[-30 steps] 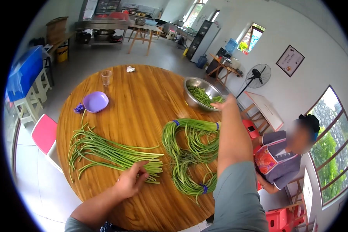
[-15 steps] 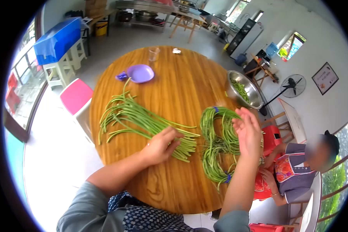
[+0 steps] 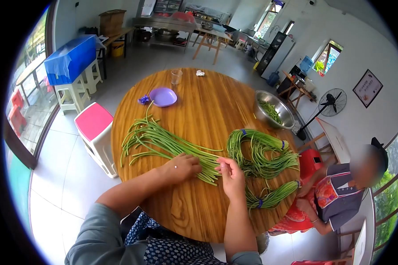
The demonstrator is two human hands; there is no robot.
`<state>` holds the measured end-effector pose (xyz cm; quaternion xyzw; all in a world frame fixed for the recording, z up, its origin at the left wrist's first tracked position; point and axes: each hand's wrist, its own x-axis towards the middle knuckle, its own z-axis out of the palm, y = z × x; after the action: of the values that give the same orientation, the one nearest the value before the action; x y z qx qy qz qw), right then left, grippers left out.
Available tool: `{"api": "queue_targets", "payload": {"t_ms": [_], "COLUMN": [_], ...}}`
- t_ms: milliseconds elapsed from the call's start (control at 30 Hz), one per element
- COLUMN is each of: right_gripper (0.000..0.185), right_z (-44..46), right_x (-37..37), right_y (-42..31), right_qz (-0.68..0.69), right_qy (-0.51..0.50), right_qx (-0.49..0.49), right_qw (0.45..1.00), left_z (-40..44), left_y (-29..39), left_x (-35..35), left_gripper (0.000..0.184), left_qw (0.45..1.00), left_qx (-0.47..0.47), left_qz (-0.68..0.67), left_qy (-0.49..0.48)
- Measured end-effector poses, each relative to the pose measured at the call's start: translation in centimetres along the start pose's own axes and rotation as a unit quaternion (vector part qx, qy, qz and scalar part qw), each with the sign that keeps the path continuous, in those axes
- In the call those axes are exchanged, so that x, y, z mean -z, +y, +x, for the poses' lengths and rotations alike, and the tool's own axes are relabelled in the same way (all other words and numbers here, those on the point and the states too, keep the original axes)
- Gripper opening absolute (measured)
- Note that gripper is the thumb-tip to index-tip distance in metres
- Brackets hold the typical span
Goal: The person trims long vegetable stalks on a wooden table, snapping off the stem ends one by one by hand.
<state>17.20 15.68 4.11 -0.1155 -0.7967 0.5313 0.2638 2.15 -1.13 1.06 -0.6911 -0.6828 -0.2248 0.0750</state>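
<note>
Long green stems point(image 3: 163, 138) lie loose on the round wooden table point(image 3: 199, 101), their cut ends toward the right. My left hand point(image 3: 185, 167) rests on the stems near those ends, fingers curled; what they hold is hidden. My right hand point(image 3: 231, 173) is beside the cut ends, thumb and fingers pinched together, and anything between them is too small to name. Right of it lie coiled bundles of green stems point(image 3: 263, 154) tied with blue bands. A steel bowl point(image 3: 274, 109) of cut green pieces sits at the table's right edge.
A purple dish point(image 3: 163, 97), blue bands point(image 3: 143, 100), a clear cup point(image 3: 176, 77) and crumpled white paper point(image 3: 200, 73) lie toward the back. A person point(image 3: 336, 190) sits at the right. A pink-topped stool point(image 3: 94, 121) stands at the left.
My right hand has come from the steel bowl, over the bundles, to the cut ends beside my left hand, its fingers closing. The view has swung right.
</note>
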Motion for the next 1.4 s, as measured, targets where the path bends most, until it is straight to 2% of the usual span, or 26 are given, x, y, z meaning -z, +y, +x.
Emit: {"api": "queue_targets", "payload": {"t_ms": [167,233,267,333,400,467,633,733,967,1033,1133,1400], "right_gripper": [0.019,0.021,0.021,0.021,0.02,0.017,0.016,0.016,0.015,0.017,0.017,0.022], "right_z": [-0.8,-0.7,-0.8,-0.9,-0.9,-0.9,-1.1,-1.1,-1.4,-1.4,-1.4,-1.4], "right_x": [0.6,0.7,0.7,0.7,0.9,0.5,0.0,0.0,-0.6,-0.6,-0.5,-0.6], "right_y": [1.6,1.6,1.6,1.0,0.6,1.3,1.6,1.0,0.9,1.0,1.0,0.6], "right_qz": [-0.068,-0.077,-0.083,-0.09,-0.026,0.018,0.159,0.187,0.167,0.173,0.175,0.17], "right_qy": [0.019,0.014,0.02,0.029,-0.013,0.008,-0.008,-0.009,-0.005,-0.005,-0.037,-0.046], "right_qx": [0.012,0.016,0.009,0.003,-0.086,-0.095,-0.084,-0.107,-0.101,-0.088,-0.087,-0.097], "right_qw": [0.997,0.997,0.996,0.996,0.996,0.995,0.984,0.977,0.981,0.981,0.98,0.98], "left_z": [0.2,0.5,0.8,1.7,2.1,2.3,2.4,2.2,1.4,1.6,1.8,1.7], "left_y": [-0.2,0.1,0.2,0.4,0.1,0.2,1.3,1.6,1.4,1.2,1.2,1.3], "left_x": [-1.0,-0.3,0.1,0.9,0.8,0.6,-0.6,-0.2,-0.2,0.2,0.4,0.0], "left_gripper": [0.018,0.015,0.015,0.014,0.016,0.018,0.02,0.016,0.013,0.013,0.014,0.014], "left_qw": [0.997,0.996,0.996,0.988,0.99,0.99,0.958,0.946,0.93,0.944,0.94,0.934], "left_qx": [-0.049,-0.002,-0.005,0.045,0.036,0.026,0.074,0.105,0.121,0.067,0.054,0.08], "left_qz": [0.056,-0.005,-0.007,-0.073,-0.075,-0.079,-0.235,-0.275,-0.323,-0.266,-0.286,-0.294], "left_qy": [-0.022,0.093,0.09,0.125,0.118,0.111,0.144,0.137,0.128,0.182,0.18,0.187]}}
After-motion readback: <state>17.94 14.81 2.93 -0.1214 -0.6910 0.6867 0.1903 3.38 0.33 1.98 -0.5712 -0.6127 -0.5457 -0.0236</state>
